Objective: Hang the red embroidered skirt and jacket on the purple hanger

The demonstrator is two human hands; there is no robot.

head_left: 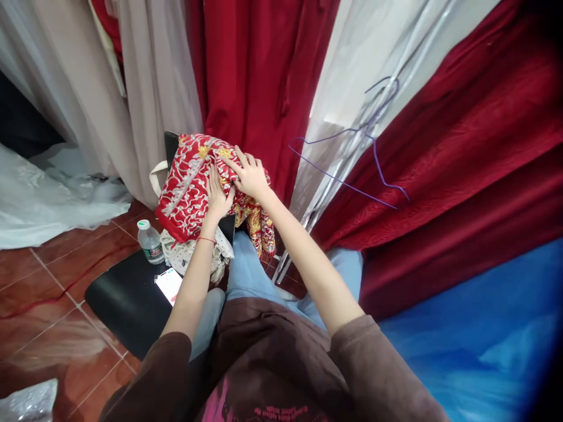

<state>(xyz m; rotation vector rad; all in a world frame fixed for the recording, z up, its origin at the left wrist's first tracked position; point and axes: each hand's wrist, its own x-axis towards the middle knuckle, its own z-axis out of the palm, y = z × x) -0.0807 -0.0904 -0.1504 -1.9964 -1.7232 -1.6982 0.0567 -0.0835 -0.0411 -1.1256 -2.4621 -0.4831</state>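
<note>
A red garment (pixel 185 193) with silver scrollwork and gold embroidery lies folded in a bundle on a dark seat in front of me. My left hand (pixel 219 196) rests on its middle with the fingers stretched out. Over its right part lies my right hand (pixel 250 176), palm down and fingers spread. The two hands are close together, thumbs near each other. Gold-patterned ends (pixel 260 228) of the cloth hang down at the right, beside my knee. Partly under the garment is a pale dotted cloth bag (pixel 182 253), whose strap shows at the left.
A water bottle (pixel 150 241) and a lit phone (pixel 169 285) are on the black seat (pixel 127 299) at my left. A purple hanger (pixel 347 170) hangs by metal poles at the right. Red curtains (pixel 264 64) and long gowns surround me. Clear plastic (pixel 30 403) lies on the tiled floor.
</note>
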